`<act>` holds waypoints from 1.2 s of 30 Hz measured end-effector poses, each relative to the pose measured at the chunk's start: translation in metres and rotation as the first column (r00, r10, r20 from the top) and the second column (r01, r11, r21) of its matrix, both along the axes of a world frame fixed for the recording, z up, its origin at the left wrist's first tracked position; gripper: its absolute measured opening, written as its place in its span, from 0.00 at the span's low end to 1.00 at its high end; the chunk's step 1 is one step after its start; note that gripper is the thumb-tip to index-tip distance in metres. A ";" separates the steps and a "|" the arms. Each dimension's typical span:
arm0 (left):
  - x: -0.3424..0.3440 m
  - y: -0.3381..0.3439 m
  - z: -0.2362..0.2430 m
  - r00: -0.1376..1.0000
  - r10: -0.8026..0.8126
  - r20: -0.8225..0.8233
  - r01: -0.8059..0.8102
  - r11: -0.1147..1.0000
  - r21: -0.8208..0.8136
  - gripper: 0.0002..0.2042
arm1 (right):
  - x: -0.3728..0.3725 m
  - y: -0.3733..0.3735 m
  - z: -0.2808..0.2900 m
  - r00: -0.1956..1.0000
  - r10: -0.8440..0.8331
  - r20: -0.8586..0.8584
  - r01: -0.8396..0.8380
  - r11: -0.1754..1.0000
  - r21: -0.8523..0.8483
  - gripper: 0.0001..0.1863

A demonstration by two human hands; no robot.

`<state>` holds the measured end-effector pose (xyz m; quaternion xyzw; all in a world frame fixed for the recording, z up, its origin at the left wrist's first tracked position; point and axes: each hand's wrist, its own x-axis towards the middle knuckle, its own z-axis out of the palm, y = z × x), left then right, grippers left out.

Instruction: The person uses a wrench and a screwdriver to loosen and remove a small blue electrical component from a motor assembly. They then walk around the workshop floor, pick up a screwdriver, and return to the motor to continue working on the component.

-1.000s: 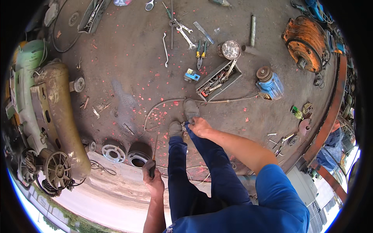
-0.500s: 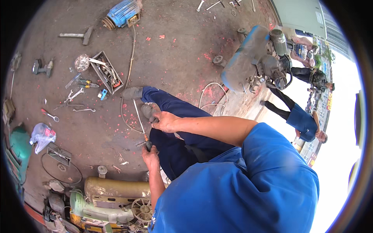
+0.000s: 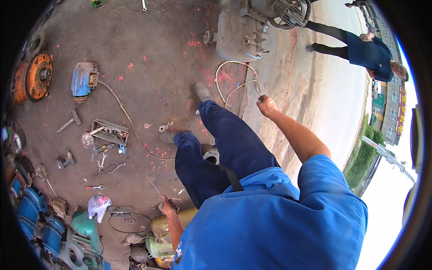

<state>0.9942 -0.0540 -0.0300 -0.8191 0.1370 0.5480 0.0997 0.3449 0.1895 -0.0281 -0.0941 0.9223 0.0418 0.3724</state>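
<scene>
Low on the left, my left hand [image 3: 168, 207] is closed around the handle of a long screwdriver [image 3: 153, 184], its thin shaft slanting up and away over the floor. Out to the right, my right hand [image 3: 268, 107] has curled fingers around something small and dark that I cannot make out. Its fingertips overlap the end of a pale looped hose [image 3: 220, 67] in this view. Between my legs stands a round metal part [image 3: 210, 155], partly hidden by my trousers. A small metal fitting [image 3: 165, 127] shows beside my left shoe.
At the top stands an air compressor [image 3: 234, 36]. A blue motor [image 3: 83, 81] with a cable, a hammer [image 3: 69, 120], a toolbox [image 3: 110, 127], a cordless drill [image 3: 65, 160] and a plastic bag [image 3: 98, 206] lie leftward. Another person [image 3: 370, 56] stands at right.
My right hand has moved from near my shoes out to the right, by the hose. My left hand still holds the screwdriver. The whole view has shifted, bringing an orange wheel-like part into sight.
</scene>
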 end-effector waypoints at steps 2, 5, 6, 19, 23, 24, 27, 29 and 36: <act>-0.052 -0.005 0.010 0.999 -0.029 -0.042 0.025 0.996 -0.082 0.26 | -0.030 0.019 -0.001 0.983 -0.182 -0.005 0.182 0.983 0.012 0.23; -0.143 -0.015 0.032 0.987 -0.142 -0.069 0.126 0.973 -0.195 0.21 | -0.064 0.060 -0.035 0.989 -0.150 -0.019 0.149 0.987 -0.065 0.23; -0.169 -0.007 0.029 0.967 -0.241 -0.086 0.211 0.941 -0.265 0.19 | -0.078 0.071 -0.041 1.000 -0.004 0.008 0.004 0.998 -0.061 0.23; -0.390 0.010 0.045 0.732 -0.666 -0.140 0.624 0.739 -0.253 0.07 | -0.075 0.223 -0.029 0.839 -0.510 0.187 0.513 0.858 0.040 0.21; -0.379 -0.019 0.040 0.752 -0.646 -0.131 0.609 0.756 -0.238 0.08 | -0.020 0.260 -0.020 0.783 -0.592 0.193 0.607 0.795 -0.023 0.21; -0.381 -0.026 0.042 0.727 -0.678 -0.107 0.642 0.727 -0.241 0.08 | -0.007 0.260 -0.013 0.699 -0.687 0.198 0.704 0.710 -0.019 0.21; -0.366 -0.054 0.039 0.648 -0.753 -0.115 0.704 0.650 -0.285 0.11 | 0.063 0.288 -0.011 0.692 -0.716 0.098 0.720 0.674 -0.162 0.19; -0.363 -0.069 0.049 0.603 -0.793 -0.083 0.733 0.592 -0.336 0.11 | 0.126 0.309 -0.018 0.598 -0.775 0.203 0.799 0.559 -0.220 0.18; -0.346 -0.091 0.091 0.669 -0.742 -0.043 0.573 0.551 -0.607 0.15 | 0.313 0.429 -0.091 0.734 -0.562 0.381 0.672 0.682 -0.289 0.14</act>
